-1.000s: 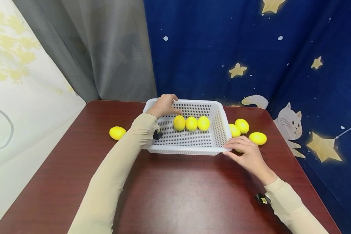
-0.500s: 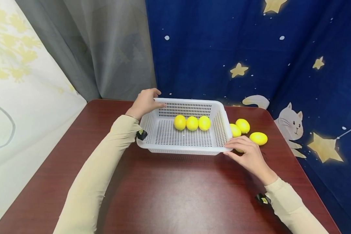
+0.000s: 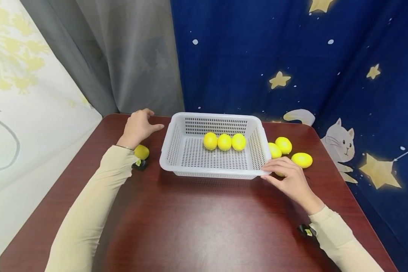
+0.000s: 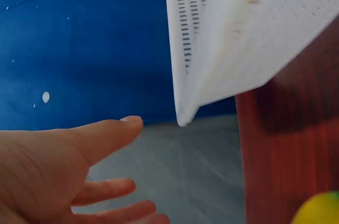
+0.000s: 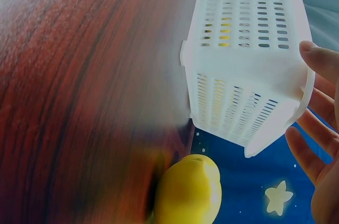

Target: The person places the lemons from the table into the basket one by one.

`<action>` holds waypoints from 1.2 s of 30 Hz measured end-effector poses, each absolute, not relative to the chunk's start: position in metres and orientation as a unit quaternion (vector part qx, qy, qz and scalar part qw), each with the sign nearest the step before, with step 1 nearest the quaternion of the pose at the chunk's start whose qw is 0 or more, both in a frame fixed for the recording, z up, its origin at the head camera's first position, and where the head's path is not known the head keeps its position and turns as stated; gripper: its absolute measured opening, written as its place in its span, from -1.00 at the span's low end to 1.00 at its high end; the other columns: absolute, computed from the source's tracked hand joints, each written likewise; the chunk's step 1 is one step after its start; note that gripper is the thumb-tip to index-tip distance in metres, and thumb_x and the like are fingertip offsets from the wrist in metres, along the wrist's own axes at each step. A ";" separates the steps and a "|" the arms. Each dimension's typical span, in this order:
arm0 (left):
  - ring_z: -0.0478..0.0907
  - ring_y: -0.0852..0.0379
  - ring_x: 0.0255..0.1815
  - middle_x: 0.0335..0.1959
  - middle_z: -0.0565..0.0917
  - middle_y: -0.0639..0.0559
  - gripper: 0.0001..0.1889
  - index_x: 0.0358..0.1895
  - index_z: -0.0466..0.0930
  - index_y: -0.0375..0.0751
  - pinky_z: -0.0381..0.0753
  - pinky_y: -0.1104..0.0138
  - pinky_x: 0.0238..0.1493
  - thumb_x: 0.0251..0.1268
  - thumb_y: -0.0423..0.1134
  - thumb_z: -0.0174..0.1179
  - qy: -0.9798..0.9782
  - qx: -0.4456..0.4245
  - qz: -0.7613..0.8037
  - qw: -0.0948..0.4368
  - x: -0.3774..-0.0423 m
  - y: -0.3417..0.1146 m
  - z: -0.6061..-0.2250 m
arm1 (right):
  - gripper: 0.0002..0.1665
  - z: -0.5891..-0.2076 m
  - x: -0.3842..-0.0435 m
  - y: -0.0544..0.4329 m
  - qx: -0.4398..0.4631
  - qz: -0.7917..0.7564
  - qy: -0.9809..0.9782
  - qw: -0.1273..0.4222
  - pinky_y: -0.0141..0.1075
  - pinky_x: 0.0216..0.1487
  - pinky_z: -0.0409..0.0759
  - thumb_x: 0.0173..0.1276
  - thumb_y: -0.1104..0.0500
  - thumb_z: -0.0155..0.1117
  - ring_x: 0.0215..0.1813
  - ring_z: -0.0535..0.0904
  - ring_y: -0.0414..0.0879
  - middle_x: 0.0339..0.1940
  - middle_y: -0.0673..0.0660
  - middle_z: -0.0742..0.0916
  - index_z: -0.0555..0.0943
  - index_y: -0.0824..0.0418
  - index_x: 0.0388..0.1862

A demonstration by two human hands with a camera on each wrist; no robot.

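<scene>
A white perforated plastic basket (image 3: 210,173) stands on the table, with three yellow lemons (image 3: 224,142) in a row inside. My right hand (image 3: 289,179) holds the basket's near right corner, its thumb at the near rim and fingers over the right rim. To the left of the basket, my left hand (image 3: 137,128) is held in the air with thumb and fingers spread and nothing between them. A single lemon (image 3: 141,152) lies below that hand, partly covered by the wrist; its greenish-tipped end (image 4: 320,211) shows in the left wrist view.
Several lemons (image 3: 302,160) lie right of the basket, one of them partly behind my right hand. The dark red wooden table (image 3: 197,223) ends just beyond the basket. Behind it hang a grey curtain (image 3: 149,68) and a blue star-patterned curtain (image 3: 231,68).
My left hand has moved left, from above the basket's inside, past its left rim, to over the lone lemon. My right hand stays on the corner.
</scene>
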State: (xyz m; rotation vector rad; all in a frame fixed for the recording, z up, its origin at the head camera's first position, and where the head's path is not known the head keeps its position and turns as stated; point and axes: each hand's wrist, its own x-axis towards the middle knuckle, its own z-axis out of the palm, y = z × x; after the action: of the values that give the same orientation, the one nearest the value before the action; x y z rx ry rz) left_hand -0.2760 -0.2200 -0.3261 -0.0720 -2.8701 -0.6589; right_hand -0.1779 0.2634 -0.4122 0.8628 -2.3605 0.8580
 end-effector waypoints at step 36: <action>0.52 -0.31 -0.17 -0.13 0.56 -0.44 -0.33 0.04 0.43 -0.54 0.58 -0.07 -0.11 0.06 -0.02 0.41 -0.986 0.089 -0.142 -0.020 -0.238 -0.257 -0.398 | -0.50 -0.413 -0.179 0.263 0.320 0.315 -0.858 0.249 -0.70 0.16 0.33 -0.21 0.28 0.70 -0.01 0.59 -0.14 -0.22 -0.02 0.82 0.80 0.09 -0.18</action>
State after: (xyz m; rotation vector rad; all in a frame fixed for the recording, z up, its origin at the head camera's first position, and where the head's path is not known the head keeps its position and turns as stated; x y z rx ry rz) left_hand -0.2384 -0.2573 -0.3977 0.2818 -3.1375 -0.4531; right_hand -0.1787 0.2627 -0.4132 0.8717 -2.3376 0.8579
